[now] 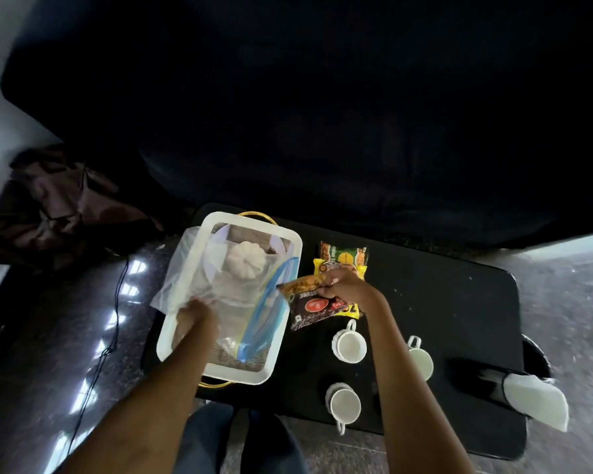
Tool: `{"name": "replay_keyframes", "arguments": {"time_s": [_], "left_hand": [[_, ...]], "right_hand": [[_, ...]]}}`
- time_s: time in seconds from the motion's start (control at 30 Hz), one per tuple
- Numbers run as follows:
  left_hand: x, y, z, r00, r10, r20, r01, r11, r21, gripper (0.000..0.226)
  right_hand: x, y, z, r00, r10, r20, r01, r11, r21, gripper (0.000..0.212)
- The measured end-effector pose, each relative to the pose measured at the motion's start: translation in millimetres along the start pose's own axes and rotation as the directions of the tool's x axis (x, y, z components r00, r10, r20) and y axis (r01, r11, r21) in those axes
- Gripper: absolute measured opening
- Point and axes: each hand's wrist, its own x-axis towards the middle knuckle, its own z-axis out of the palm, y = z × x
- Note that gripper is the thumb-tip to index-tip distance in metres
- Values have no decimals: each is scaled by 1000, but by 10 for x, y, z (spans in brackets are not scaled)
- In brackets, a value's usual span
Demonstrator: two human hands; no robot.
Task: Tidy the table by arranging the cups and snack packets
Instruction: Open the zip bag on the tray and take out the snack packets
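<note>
Head view, left hand (pixel 199 314) fingers gripping plastic bag (pixel 220 289), right hand (pixel 343 285) fingers pinching blurred packet (pixel 314 304)

arms: both bare from hand to the bottom edge, no sleeves in view | left hand (pixel 199 314): bare, no ring or watch seen | right hand (pixel 348 285): bare | legs: dark blue trousers (pixel 213 439)

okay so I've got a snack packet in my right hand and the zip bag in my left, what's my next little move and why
Probably slide the dark snack packet leftward into the clear zip bag: your right hand holds it at the bag's blue-edged mouth, and your left hand holds the bag over the white tray.
</note>
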Motion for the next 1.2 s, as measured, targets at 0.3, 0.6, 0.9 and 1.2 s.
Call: {"name": "replay_keyframes", "arguments": {"time_s": [0.3, 0.6, 0.9, 1.2], "left_hand": [[-150, -88, -81, 992, 120, 31, -122, 987, 106, 41], [-271, 26, -235, 998, 31, 58, -24, 992, -122, 39], [-1134, -32, -399, 865, 294, 408, -194, 944, -267, 51], [-1518, 158, -804, 293, -344, 892, -458, 769, 447, 68]], "right_hand": [[43, 313, 614, 850, 106, -517, -135, 991, -18, 33], [-261, 83, 755, 831, 98, -547, -70, 995, 72, 73], [-896, -818, 817, 973, -168, -160, 229, 580, 781, 86], [-1400, -485, 507, 967, -8, -253, 141, 848, 511, 60]]}}
